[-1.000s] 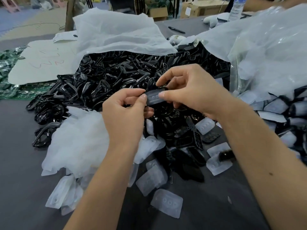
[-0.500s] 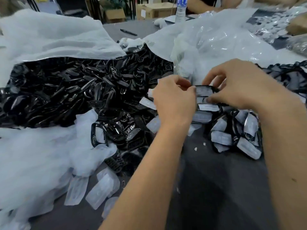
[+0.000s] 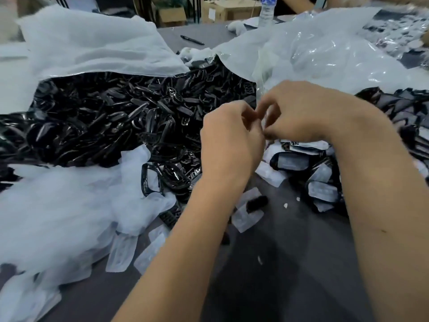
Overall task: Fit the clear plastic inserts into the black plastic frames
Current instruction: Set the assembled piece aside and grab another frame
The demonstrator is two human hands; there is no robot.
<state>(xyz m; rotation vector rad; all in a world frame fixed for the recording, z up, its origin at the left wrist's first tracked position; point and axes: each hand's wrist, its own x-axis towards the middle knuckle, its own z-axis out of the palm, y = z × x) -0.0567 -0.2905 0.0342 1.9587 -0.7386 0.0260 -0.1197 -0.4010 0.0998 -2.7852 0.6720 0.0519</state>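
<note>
1. Frames [image 3: 120, 122] heaped at 10 o'clock; filled ones [image 3: 322, 190] at 3 o'clock.
2. Inserts [image 3: 247, 219] loose at centre.
3. Left hand [image 3: 228, 140], right hand [image 3: 299, 112] curled together, held piece hidden, grip unclear.

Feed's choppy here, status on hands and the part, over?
Left hand and right hand fingers curled, meeting over the fitted frames pile. Held part hidden between them. Empty frames heap left, nothing blocking.

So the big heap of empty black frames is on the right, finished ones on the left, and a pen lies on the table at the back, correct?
Sides are swapped. The head view shows the heap of empty black frames on the left and the finished ones on the right. The pen does lie on the table at the back.
</note>
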